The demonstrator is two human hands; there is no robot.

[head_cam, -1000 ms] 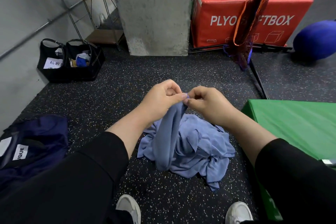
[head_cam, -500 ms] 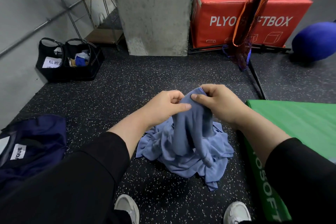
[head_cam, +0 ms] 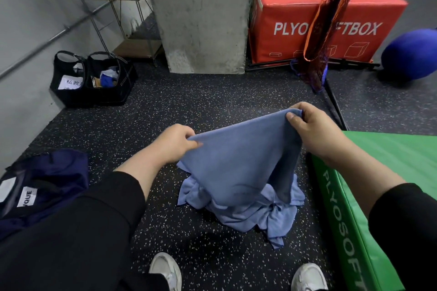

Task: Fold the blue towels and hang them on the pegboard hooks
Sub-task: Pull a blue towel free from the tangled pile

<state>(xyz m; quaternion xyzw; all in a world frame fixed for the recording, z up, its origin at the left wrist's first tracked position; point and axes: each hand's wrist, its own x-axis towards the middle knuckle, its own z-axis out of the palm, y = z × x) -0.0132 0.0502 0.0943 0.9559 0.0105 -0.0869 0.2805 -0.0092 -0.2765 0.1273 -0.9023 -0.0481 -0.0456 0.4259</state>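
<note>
Blue towel [head_cam: 238, 160] spread between both hands above the speckled rubber floor [head_cam: 189, 106]: left hand [head_cam: 176, 142] pinches one end of its top edge, right hand [head_cam: 312, 130] grips the other, higher end, fingers curled round the cloth. Its lower part hangs onto a crumpled pile of blue towels [head_cam: 250, 215] on the floor just beside the left edge of the green plyo box [head_cam: 383, 163]. Navy bag [head_cam: 47, 179] lies at the floor's left edge; two white shoes [head_cam: 165, 269] below the pile.
</note>
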